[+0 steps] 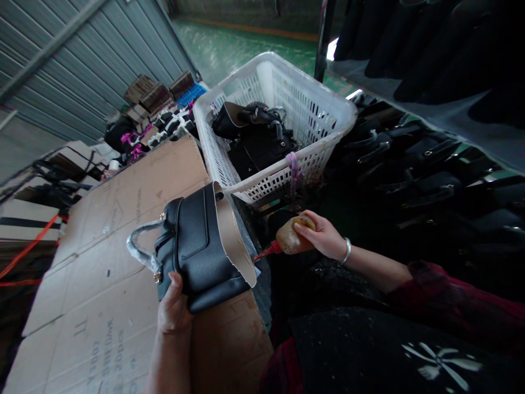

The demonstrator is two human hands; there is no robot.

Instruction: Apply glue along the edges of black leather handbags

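Observation:
A black handbag lies on its side on a sheet of cardboard, its wrapped handle pointing left. My left hand grips the bag's near lower side, with the thumb on top. On the right, the bag's beige open edge faces my right hand. That hand is wrapped round a yellowish squeeze bottle with a red nozzle. The nozzle's tip is at the beige edge; whether it touches cannot be made out.
Beyond the cardboard stands a white plastic basket with black bags in it. Many black bags fill the dark right side under a shelf. Stacked pieces with pink ties sit at the back left, before a corrugated metal wall.

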